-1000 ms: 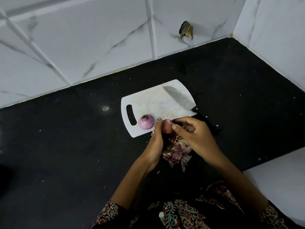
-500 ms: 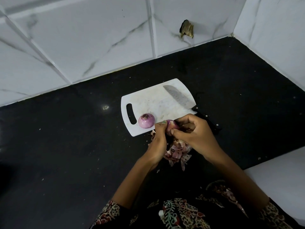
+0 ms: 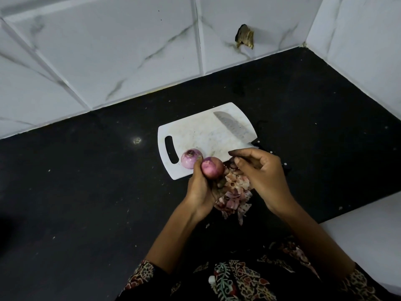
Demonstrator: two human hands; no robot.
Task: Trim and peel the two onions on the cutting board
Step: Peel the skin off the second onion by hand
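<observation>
Over the near edge of the white cutting board [image 3: 201, 129], the left hand [image 3: 200, 187] grips one pink onion [image 3: 212, 167], fingers curled round it. Just right of it, the right hand [image 3: 260, 172] hovers with fingers loosely bent; whether it pinches a scrap of skin I cannot tell. On the board's near left corner sits the second onion [image 3: 189, 158]. Along its right edge lies a knife [image 3: 233, 128]. Peelings [image 3: 235, 195] pile on the black counter [image 3: 86, 192] beneath both hands.
</observation>
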